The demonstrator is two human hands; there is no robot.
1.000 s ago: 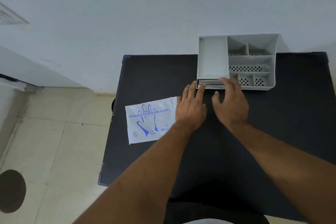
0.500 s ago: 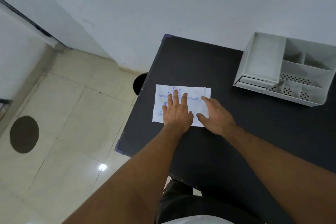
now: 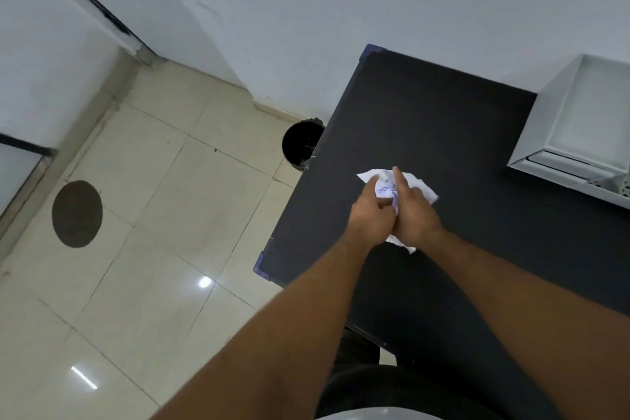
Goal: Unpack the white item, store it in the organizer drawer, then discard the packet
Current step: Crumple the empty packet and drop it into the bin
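The white packet (image 3: 385,186) with blue print is crumpled between both my hands, lifted just above the black table (image 3: 443,133). My left hand (image 3: 370,215) grips its left side and my right hand (image 3: 414,215) presses against it from the right, index finger stretched out. Corners of the packet stick out above and below my hands. The white organizer (image 3: 576,133) stands at the far right of the table, cut off by the frame edge, with its drawer front (image 3: 566,162) almost flush. The white item is not visible.
A black waste bin (image 3: 301,143) stands on the tiled floor just left of the table's left edge. A dark round patch (image 3: 77,213) marks the floor farther left. White walls meet at a corner behind the bin.
My hands left the organizer's drawer front, moved left onto the flat packet, then gathered and crumpled it up off the table. My view has swung left toward the floor and bin.
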